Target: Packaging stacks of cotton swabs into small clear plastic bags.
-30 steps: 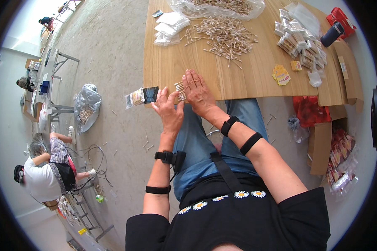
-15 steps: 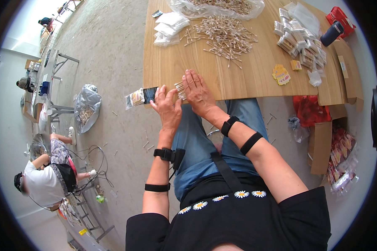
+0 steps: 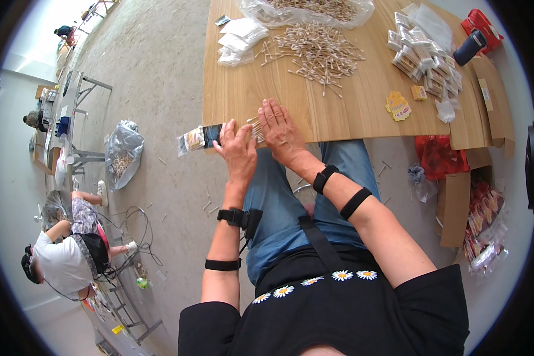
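Cotton swabs (image 3: 257,130) lay mid-frame between the left hand (image 3: 238,152), its grip apart, and the flat, unclenched right hand (image 3: 283,136). A clear plastic bag (image 3: 250,12) at top centre and a grey bag (image 3: 132,144) at left held more.

Heaped swabs (image 3: 320,50), bagged packets (image 3: 414,54) and a carton (image 3: 455,213) suggest a packing workshop.

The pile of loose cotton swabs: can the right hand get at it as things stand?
Probably yes: only wooden tabletop shows between the right hand and the pile, which lies a little farther ahead.
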Tool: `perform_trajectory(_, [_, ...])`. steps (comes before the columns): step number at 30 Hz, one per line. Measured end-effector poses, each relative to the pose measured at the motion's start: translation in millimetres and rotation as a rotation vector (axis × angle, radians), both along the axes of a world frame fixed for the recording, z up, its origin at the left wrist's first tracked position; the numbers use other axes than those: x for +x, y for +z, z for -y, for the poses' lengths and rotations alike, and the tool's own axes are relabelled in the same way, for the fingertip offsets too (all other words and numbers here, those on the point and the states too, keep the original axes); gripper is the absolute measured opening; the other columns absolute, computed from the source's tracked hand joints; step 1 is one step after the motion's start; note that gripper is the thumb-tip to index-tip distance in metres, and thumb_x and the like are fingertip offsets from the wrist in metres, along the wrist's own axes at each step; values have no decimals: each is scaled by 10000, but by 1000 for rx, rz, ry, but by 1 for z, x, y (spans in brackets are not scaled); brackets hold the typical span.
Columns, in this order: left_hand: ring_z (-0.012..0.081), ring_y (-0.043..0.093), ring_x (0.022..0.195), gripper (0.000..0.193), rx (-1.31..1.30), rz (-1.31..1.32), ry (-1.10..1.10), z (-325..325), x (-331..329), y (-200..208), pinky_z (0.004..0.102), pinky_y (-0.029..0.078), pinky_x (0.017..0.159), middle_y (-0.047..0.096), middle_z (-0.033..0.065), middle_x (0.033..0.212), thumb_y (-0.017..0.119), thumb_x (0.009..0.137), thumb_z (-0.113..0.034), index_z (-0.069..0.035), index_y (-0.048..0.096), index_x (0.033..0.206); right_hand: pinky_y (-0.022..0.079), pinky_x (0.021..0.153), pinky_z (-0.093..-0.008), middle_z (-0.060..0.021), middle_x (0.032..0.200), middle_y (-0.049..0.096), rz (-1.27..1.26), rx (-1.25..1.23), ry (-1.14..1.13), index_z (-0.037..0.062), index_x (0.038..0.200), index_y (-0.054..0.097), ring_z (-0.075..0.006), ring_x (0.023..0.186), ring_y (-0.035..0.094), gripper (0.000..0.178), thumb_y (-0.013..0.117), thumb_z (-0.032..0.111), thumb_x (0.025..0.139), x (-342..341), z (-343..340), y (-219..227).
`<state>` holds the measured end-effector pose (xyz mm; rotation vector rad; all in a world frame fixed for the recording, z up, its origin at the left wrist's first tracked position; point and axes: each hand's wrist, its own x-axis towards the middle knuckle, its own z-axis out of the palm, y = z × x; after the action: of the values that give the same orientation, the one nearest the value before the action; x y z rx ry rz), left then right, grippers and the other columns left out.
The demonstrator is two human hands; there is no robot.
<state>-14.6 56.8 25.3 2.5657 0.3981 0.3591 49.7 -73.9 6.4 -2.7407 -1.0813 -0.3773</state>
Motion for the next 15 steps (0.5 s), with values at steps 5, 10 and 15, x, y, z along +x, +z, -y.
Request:
perform_trajectory(5, [326, 249, 1463, 548, 73, -47, -91, 3, -12, 4, 691, 90, 1114, 383, 163, 1509, 736, 805, -201, -107, 566, 1318, 202, 1204, -435, -235, 1525, 324, -28, 30, 5, -58, 1430, 378, -359, 1455, 264, 633, 546, 183, 869, 2, 2, -4])
perform_trajectory(10, [304, 91, 1514, 1117, 279, -216, -247, 6, -25, 3, 650, 48, 1152, 170, 155, 1614, 820, 676, -292, -22, 168, 1542, 212, 1198, -449, -250, 1523, 314, -29, 45, 17, -78, 1428, 357, -374, 1456, 255, 756, 645, 122, 757, 1, 2, -2])
perform_trajectory(15, [289, 64, 1520, 1187, 374, -213, -183, 16, -16, -5, 635, 18, 1160, 120, 157, 1625, 843, 641, -314, -4, 139, 1544, 194, 1202, -465, -258, 1523, 306, -106, 94, 57, -79, 1427, 355, -382, 1459, 241, 802, 681, 127, 724, 2, 5, 4])
